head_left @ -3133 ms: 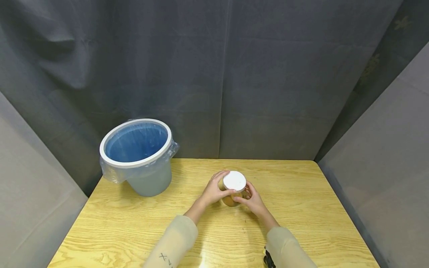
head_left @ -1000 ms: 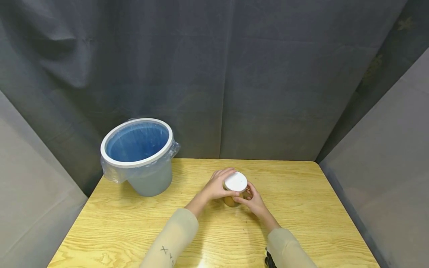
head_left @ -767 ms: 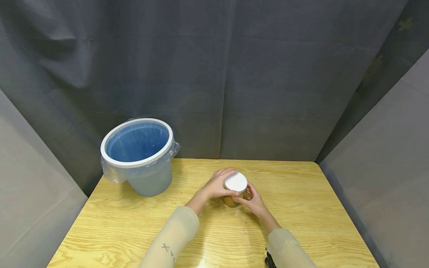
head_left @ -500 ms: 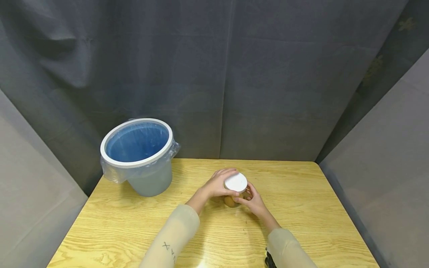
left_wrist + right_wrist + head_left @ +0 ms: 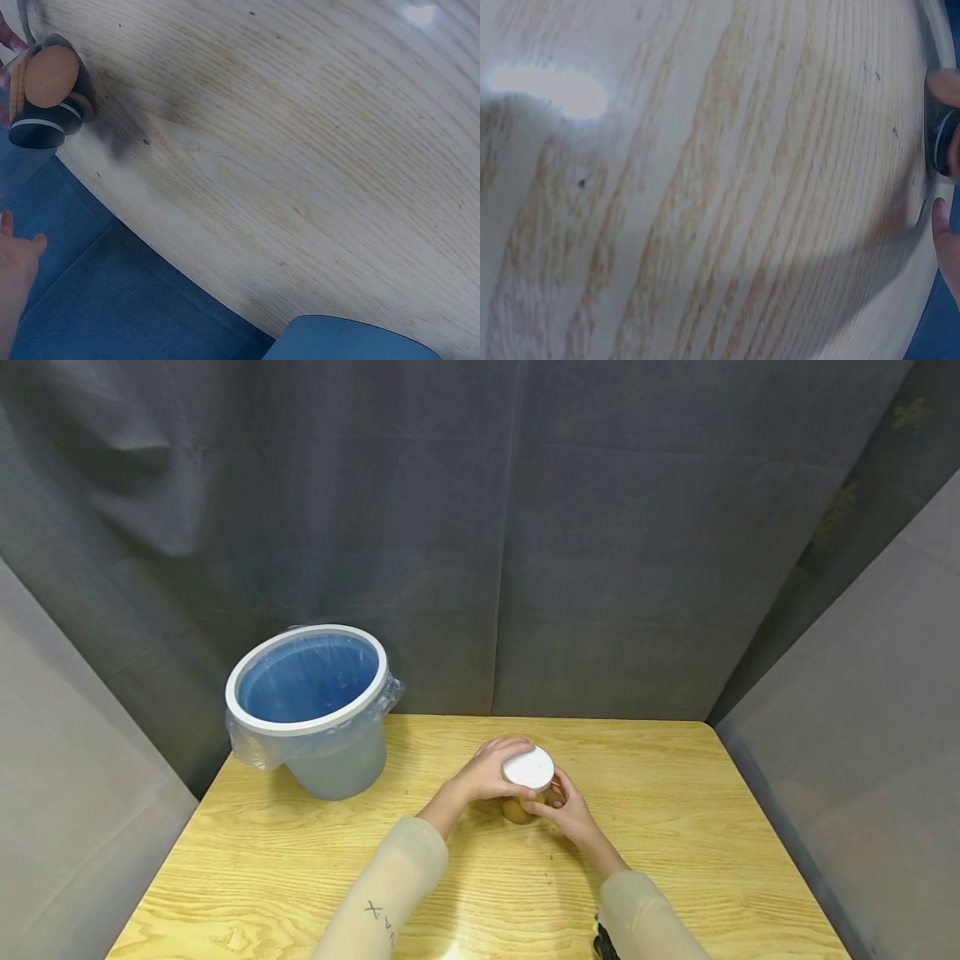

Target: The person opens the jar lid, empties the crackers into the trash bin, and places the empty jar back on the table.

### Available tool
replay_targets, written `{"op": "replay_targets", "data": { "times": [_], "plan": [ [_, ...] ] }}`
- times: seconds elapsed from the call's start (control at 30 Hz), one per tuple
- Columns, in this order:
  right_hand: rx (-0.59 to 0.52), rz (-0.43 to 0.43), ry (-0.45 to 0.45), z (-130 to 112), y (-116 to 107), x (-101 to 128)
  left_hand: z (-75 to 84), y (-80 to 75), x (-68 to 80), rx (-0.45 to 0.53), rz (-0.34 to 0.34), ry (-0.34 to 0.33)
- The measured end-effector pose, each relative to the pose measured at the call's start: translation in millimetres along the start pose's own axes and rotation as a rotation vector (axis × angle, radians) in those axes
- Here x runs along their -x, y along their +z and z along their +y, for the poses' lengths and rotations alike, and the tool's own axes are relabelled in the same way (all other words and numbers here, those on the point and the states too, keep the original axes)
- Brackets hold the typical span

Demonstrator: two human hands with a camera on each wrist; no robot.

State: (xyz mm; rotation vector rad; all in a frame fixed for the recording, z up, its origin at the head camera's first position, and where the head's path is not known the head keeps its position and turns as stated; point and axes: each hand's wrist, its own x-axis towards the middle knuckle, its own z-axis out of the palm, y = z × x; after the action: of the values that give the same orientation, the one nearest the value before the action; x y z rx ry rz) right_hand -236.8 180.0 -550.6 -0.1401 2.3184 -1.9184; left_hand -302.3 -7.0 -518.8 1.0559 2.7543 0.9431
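Observation:
A clear jar point(image 5: 517, 812) with a white round lid point(image 5: 529, 769) stands on the wooden table, held by both hands. My left hand point(image 5: 489, 774) grips the lid from its left side, thumb at the near edge and fingers at the far edge. From the right, my right hand point(image 5: 567, 810) holds the jar's body below the lid, its thumb in front. In the left wrist view, flat orange-brown round pieces and dark round ones with a white rim show through the jar point(image 5: 51, 76). The right wrist view catches only a sliver of the jar point(image 5: 943, 146) at its edge.
A pale bin point(image 5: 337, 766) with a white rim and a blue-looking inside stands at the table's back left, a clear plastic liner folded over its rim. Dark curtain point(image 5: 600, 568) hangs behind the table. A small black object point(image 5: 603, 942) lies by the right sleeve.
Since the oldest frame, my left hand has shifted slightly right, its fingers further round the lid's far side. The lid has moved a little right. My right hand has stayed about where it was.

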Motion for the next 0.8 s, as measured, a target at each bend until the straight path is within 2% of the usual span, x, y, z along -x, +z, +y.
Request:
{"op": "replay_targets", "data": {
  "times": [0.2,0.4,0.53,0.8],
  "plan": [
    [0.02,-0.005,-0.033,3.3,-0.6,-0.9,0.7,0.9,0.5,0.015,0.012,-0.019],
    [0.006,-0.007,-0.007,5.4,-1.0,-2.7,0.5,4.2,1.0,0.027,0.056,-0.012],
    [-0.007,0.002,-0.01,16.5,-2.0,-8.1,1.4,5.7,2.0,0.039,0.082,-0.027],
    [0.046,0.032,-0.062,34.7,-1.0,-13.8,2.4,10.2,3.8,0.064,0.125,-0.062]
  ]
}}
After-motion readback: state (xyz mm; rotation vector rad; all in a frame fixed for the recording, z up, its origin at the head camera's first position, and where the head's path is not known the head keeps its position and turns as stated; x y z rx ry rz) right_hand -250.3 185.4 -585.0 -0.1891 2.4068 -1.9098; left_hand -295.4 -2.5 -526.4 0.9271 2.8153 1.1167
